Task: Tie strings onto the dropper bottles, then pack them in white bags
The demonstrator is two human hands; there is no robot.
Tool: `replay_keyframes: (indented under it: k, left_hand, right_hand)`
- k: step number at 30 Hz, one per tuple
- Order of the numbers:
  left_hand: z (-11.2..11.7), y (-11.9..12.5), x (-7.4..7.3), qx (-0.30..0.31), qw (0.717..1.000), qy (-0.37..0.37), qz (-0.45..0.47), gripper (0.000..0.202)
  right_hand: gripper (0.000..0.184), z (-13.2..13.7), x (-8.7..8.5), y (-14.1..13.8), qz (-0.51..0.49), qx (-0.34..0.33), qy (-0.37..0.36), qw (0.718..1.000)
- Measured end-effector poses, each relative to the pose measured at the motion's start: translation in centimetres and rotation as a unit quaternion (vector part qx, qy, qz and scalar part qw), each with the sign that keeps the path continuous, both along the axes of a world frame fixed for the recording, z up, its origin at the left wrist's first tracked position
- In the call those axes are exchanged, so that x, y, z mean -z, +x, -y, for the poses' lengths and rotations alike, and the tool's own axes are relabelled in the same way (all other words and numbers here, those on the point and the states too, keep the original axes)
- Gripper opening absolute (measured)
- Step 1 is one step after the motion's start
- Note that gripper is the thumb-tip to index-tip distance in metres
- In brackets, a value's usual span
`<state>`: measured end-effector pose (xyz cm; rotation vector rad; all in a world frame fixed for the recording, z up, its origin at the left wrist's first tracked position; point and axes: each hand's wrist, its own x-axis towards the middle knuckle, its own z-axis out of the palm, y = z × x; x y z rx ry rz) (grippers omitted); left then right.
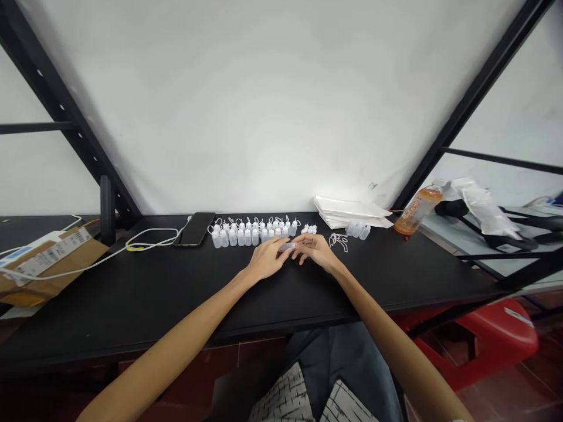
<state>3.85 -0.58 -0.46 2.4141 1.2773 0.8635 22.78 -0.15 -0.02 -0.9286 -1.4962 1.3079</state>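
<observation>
Item: small translucent squeeze bottle (285,247), lying sideways over black desk (132,293), pinched between fingertips of L hand (266,259) and R hand (315,251), just in front of row of white dropper bottles (250,235). Also on desk: smartphone (194,229), white paper stack (347,212), orange-filled plastic bottle (417,210).

The black worktop (145,287) carries a long double row of small white dropper bottles (246,235) near its back edge, with a few more bottles (358,230) and a tangle of white string (338,240) just to their right. Behind those lies a stack of white paper (347,212), beside a tilted orange drink bottle (416,210). Toward the left end lie a phone (194,229), a white cable (149,239) and a cardboard parcel (48,264).
</observation>
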Motion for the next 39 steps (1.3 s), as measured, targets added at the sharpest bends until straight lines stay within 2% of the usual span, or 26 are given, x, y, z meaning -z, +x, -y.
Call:
replay_keyframes:
  k: [3,13,19,32,39]
  left_hand:
    - [-0.2,-0.1,0.0,0.012,0.999,-0.015,-0.031,0.035]
    - [-0.8,-0.4,0.3,0.03,0.999,0.007,-0.027,0.022]
    - [-0.8,-0.4,0.6,0.022,0.999,0.018,-0.014,0.024]
    - [-0.7,-0.4,0.9,0.042,0.994,0.102,0.012,0.027]
    - [-1.2,-0.6,1.7,0.062,0.978,0.2,0.017,0.025]
  right_hand:
    - [0.042,-0.1,0.2,0.0,0.011,0.003,0.002,1.0]
    - [0.038,-0.4,0.8,0.3,0.046,-0.003,0.003,0.999]
    - [0.037,-0.5,1.0,0.3,0.046,-0.01,0.021,0.999]
    - [0.034,-0.1,0.4,0.4,-0.007,-0.039,-0.005,0.999]
    - [0.032,0.2,0.1,0.3,-0.019,-0.037,-0.002,0.999]
